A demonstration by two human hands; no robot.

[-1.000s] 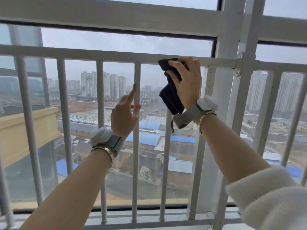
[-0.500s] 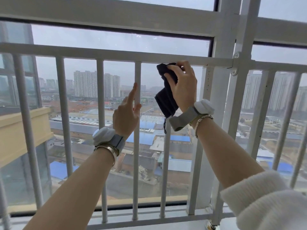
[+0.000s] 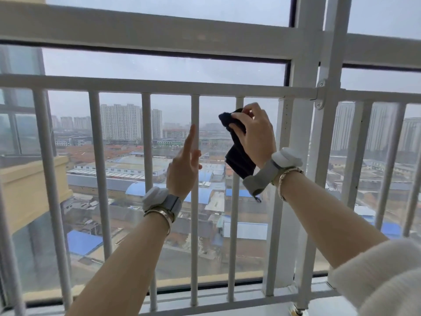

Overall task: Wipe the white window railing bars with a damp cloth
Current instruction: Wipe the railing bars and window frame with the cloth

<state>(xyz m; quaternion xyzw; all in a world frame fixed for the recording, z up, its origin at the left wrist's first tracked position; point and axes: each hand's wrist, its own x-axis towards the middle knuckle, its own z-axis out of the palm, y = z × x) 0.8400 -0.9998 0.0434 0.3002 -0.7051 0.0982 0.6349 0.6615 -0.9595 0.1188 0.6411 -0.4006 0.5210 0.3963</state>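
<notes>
Dark cloth (image 3: 239, 153) gripped in your right hand (image 3: 255, 133) around a white bar (image 3: 233, 236); left hand (image 3: 182, 169) open, holding nothing.

High-rise flat window (city rooftops (image 3: 127, 169) far below) behind white railing (image 3: 145, 84).

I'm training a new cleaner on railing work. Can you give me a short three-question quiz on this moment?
1. True or false: the left hand holds the dark cloth.
2. The cloth is wrapped round which: (a) the top rail, (b) a vertical bar, (c) the window frame?
3. How do the left hand's fingers lie?

Key: 1 false, the right hand grips it; 2 b; 3 straight, holding nothing.
</notes>
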